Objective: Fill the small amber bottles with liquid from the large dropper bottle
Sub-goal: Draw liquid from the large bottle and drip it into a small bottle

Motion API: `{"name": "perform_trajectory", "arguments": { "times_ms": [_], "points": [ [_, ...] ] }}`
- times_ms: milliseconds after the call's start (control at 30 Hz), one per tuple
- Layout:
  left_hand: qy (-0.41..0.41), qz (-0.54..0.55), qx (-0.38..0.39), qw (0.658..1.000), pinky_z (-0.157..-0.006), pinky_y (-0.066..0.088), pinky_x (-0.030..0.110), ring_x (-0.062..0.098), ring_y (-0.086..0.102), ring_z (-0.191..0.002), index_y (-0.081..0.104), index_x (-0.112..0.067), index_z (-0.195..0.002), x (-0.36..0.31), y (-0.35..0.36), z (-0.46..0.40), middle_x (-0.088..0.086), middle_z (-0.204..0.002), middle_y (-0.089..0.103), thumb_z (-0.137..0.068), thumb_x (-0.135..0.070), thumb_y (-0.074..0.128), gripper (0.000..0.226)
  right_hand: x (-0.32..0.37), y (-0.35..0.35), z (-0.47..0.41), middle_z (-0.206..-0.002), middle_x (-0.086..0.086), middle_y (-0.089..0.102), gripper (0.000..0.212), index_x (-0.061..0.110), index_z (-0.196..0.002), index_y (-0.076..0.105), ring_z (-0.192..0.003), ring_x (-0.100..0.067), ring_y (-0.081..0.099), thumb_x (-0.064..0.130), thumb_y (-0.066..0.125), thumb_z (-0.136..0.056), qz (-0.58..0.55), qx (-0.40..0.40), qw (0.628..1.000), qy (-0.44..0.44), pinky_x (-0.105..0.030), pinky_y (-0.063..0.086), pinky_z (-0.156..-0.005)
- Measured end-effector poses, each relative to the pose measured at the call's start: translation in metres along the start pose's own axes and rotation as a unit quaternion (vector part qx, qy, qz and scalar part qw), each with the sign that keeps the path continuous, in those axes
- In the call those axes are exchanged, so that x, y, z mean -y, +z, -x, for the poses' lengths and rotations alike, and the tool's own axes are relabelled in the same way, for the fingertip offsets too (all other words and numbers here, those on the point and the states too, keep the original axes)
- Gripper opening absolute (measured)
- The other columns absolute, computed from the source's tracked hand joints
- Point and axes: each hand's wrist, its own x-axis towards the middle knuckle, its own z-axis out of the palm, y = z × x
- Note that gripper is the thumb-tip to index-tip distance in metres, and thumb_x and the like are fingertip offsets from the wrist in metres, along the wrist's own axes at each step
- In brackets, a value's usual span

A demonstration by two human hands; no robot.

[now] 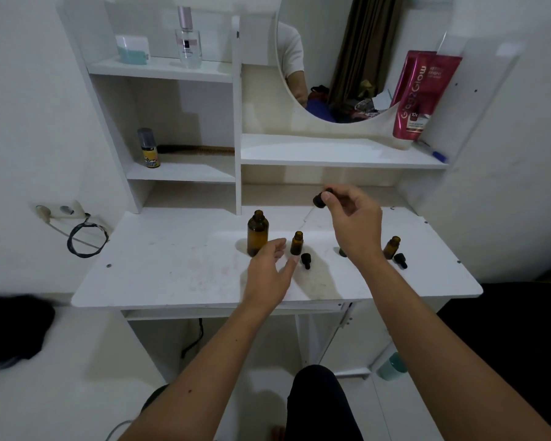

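Right hand (353, 222) raised above the white vanity tabletop (172, 268), thumb and fingertips pinching the black bulb of the dropper (320, 198); its thin glass pipette slants down and to the left, tip in the air, well clear of any bottle mouth. Left hand (269, 272) hovering low over the tabletop, fingers relaxed and slightly spread, holding nothing, thumb side close to the base of the large amber bottle (257, 232). That bottle stands upright and uncapped, left of centre on the tabletop. Just to its right stands one small amber bottle (297, 242), upright, mouth open, with a black dropper cap (306, 260) lying on its side immediately in front of it. A second small amber bottle (392, 247) stands upright beyond the right wrist, near the right edge, its own black cap (400, 261) lying beside it. A dark object (342, 251), mostly hidden behind the right wrist, cannot be identified. Liquid levels inside the amber glass cannot be judged. On the shelves behind: a clear perfume bottle (188, 39) at top left, a small yellow-labelled spray can (148, 148) lower left, a pink tube (419, 93) leaning at the edge of the round mirror (357, 43)
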Motion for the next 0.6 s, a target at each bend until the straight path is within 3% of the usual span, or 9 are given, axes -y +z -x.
{"name": "perform_trajectory", "arguments": {
  "times_ms": [200, 600],
  "points": [
    [0.0, -0.025, 0.016, 1.0, -0.103, 0.05, 0.028, 0.014, 0.062, -0.124, 0.054, -0.015, -0.144, -0.003, 0.013, -0.019, 0.001, -0.137, 0.065, -0.097, -0.026, 0.071, 0.051, -0.014, 0.003, 0.001, -0.102, 0.001, 0.079, 0.018, 0.013, -0.114, 0.077, -0.098, -0.01, 0.075, 0.017, 0.073, -0.097, 0.012, 0.015, 1.0, -0.004, -0.023, 0.059, -0.093],
    [0.014, -0.037, 0.014, 0.999, -0.097, 0.056, 0.027, 0.01, 0.068, -0.106, 0.065, -0.02, -0.126, -0.001, 0.024, -0.038, -0.007, -0.117, 0.072, -0.099, -0.022, 0.069, 0.028, -0.031, 0.016, 0.001, -0.091, 0.003, 0.08, 0.009, 0.01, -0.102, 0.08, -0.086, -0.003, 0.075, 0.012, 0.076, -0.094, 0.041, 0.096, 0.995, -0.008, -0.012, 0.054, -0.083]
  ]
}}
